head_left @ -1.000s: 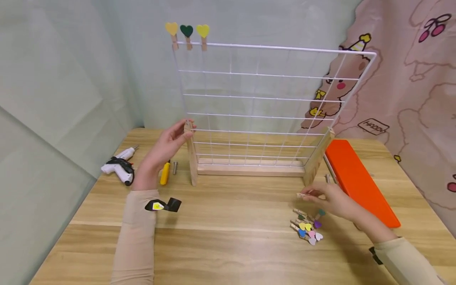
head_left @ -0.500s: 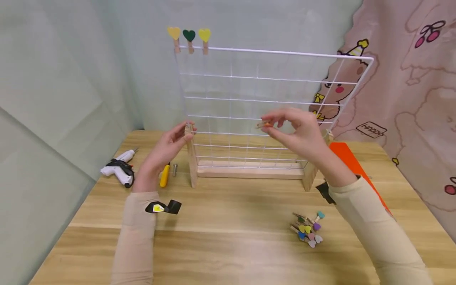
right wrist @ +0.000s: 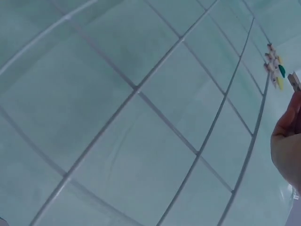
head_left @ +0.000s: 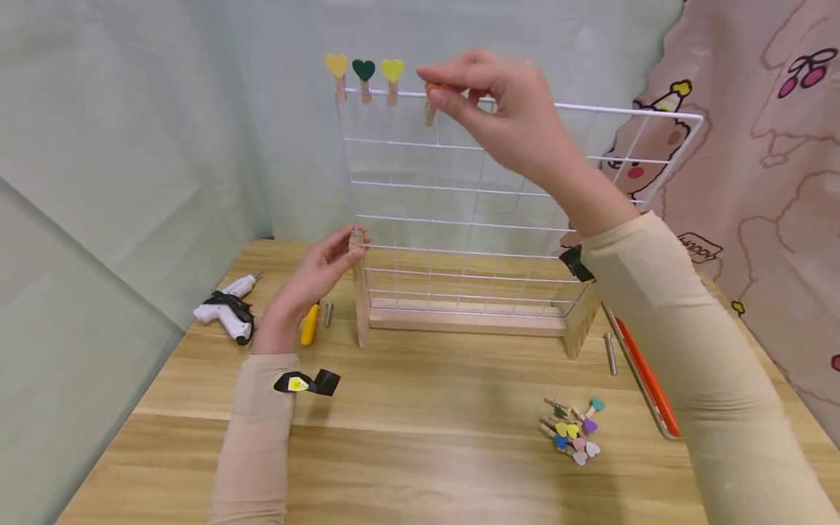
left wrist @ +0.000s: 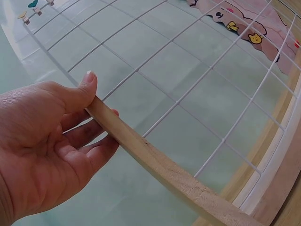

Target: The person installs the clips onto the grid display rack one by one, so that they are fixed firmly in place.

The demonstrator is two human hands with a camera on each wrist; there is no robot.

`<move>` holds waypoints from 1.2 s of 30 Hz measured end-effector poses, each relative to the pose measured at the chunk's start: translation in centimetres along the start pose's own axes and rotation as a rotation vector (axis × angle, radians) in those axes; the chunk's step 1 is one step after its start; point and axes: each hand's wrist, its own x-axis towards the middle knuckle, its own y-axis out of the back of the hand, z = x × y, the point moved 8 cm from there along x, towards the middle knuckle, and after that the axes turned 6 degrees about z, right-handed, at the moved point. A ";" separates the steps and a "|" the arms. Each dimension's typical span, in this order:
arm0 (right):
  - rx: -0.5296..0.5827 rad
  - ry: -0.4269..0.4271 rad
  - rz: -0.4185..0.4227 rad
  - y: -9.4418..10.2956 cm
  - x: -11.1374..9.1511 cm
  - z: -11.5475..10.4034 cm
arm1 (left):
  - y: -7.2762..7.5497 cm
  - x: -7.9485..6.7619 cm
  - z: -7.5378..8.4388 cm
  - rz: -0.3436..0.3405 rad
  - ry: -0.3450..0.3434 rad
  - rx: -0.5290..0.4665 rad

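Note:
A white wire grid panel (head_left: 505,191) stands tilted in a wooden base (head_left: 466,320). Clipped on its top wire at the left are three heart clothespins: pale yellow (head_left: 337,65), dark green (head_left: 364,70) and bright yellow (head_left: 392,71). My right hand (head_left: 505,109) pinches a clothespin with an orange top (head_left: 429,113) near that wire, right of the bright yellow one; whether it touches the wire I cannot tell. With thumb and fingers, my left hand (head_left: 318,273) grips the wooden upright (left wrist: 141,148) at the panel's left side. Several heart clothespins (head_left: 572,432) lie heaped at the table's right.
A white glue gun (head_left: 226,310), a yellow-handled tool (head_left: 310,325) and a bolt (head_left: 329,315) lie left of the base. On the right are a longer bolt (head_left: 611,354) and a red-orange object (head_left: 646,379), partly behind my right sleeve (head_left: 695,321).
My right hand has risen from beside the clothespin heap, moving up and left to the grid's top wire with the orange clothespin. My left hand keeps its grip on the upright.

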 end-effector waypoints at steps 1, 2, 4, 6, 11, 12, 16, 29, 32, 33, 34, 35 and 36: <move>-0.004 -0.012 0.013 0.0 0.4 0.1 | 0.0 0.0 0.0 0.000 -0.003 -0.001; 0.005 -0.035 0.032 0.1 0.8 0.1 | 0.1 0.0 0.1 0.001 -0.005 -0.002; 0.032 -0.088 0.074 0.3 1.3 0.2 | 0.2 0.0 0.1 0.005 -0.010 -0.009; 0.068 -0.147 0.113 0.5 1.5 0.2 | 0.2 0.0 0.1 0.007 -0.008 -0.010; 0.121 -0.235 0.181 0.8 1.8 0.4 | 0.0 0.0 0.0 0.002 -0.011 -0.018; 0.114 -0.231 0.194 0.8 1.8 0.4 | 0.0 0.0 0.0 0.002 -0.015 -0.018; 0.062 -0.201 0.211 0.4 2.5 0.8 | 0.2 -0.1 0.0 0.007 -0.024 -0.016; 0.000 -0.297 0.044 -0.5 3.0 2.2 | 0.0 -0.1 0.1 -0.005 0.009 0.007; 0.027 -0.329 0.012 -0.5 3.0 2.5 | -0.1 0.0 0.1 -0.005 0.012 0.011; 0.041 -0.345 0.006 -0.5 2.9 2.6 | -0.1 0.1 0.1 -0.005 0.009 0.009; 0.049 -0.355 0.002 -0.5 2.9 2.7 | -0.2 0.1 0.1 -0.006 0.008 0.010; 0.055 -0.365 -0.002 -0.4 2.8 2.8 | -0.2 0.1 0.1 -0.008 0.005 0.007; 0.064 -0.378 -0.005 -0.5 2.7 2.9 | -0.3 0.1 0.1 -0.010 0.002 0.001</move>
